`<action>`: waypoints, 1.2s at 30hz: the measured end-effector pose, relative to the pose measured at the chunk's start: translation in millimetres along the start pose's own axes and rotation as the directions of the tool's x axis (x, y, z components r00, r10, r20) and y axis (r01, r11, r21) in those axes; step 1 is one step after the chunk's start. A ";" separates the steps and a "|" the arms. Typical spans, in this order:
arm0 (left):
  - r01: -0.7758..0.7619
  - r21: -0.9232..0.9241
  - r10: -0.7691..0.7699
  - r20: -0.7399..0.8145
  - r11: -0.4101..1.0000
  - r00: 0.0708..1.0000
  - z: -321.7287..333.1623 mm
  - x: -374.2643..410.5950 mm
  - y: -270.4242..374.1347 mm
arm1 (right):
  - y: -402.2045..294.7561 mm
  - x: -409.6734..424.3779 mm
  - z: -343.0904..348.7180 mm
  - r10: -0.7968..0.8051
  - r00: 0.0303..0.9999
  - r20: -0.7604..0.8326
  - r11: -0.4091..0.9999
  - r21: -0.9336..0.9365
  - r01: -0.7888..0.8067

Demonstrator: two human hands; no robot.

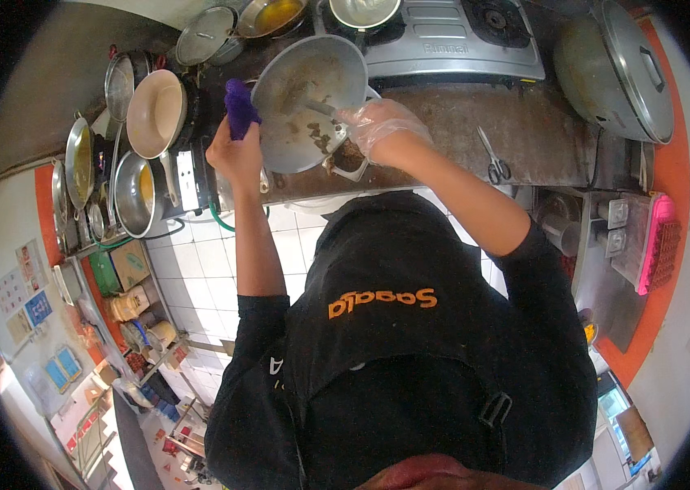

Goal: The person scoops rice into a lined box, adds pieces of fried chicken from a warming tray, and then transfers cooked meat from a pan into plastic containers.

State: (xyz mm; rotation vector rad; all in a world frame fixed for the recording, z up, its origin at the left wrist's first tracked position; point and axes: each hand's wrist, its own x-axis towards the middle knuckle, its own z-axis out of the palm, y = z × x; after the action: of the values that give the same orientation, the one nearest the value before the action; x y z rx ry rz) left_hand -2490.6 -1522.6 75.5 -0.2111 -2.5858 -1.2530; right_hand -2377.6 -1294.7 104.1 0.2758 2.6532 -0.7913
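Observation:
My left hand (238, 150) grips a purple cloth (239, 110) at the left edge of a large grey metal wok (284, 141). The wok is tilted toward me, and brown residue coats its inside. Several dark brown food pieces (319, 135) lie near its lower right side. My right hand (385, 130), in a clear plastic glove, is closed on a metal spatula (319, 108) that reaches into the wok; its far end blends with the residue. Under the wok's lower right rim is a light-coloured container (354, 175) with brown food in it, partly hidden by the wok and my right hand.
Scissors (493, 160) lie on the brown counter (443, 116) to the right. Behind stands a gas stove (443, 46) with a pan (364, 13). A large lidded pot (602, 79) is at the far right. Bowls and pans, including a beige pan (156, 113), crowd the left.

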 end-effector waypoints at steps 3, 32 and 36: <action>-0.026 -0.094 0.027 0.006 0.995 1.000 -0.9 -4.2 0.6 | -15.5 -14.7 -23.8 0.097 0.994 0.048 0.982 0.157 -0.103; -0.302 0.047 0.304 -0.058 0.952 0.951 6.9 -10.6 -15.2 | 63.8 -25.3 65.6 0.068 0.992 -0.103 0.975 0.218 -0.044; -0.343 0.091 0.348 -0.040 0.935 0.937 6.4 -15.2 1.1 | 52.8 -31.3 65.6 0.180 0.983 0.018 0.965 0.188 -0.180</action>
State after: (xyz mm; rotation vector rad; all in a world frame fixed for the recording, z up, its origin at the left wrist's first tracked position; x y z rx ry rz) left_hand -2476.9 -1517.1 68.0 -0.5783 -2.4095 -1.0070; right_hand -2315.6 -1290.5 39.3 0.5574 2.5088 -0.9829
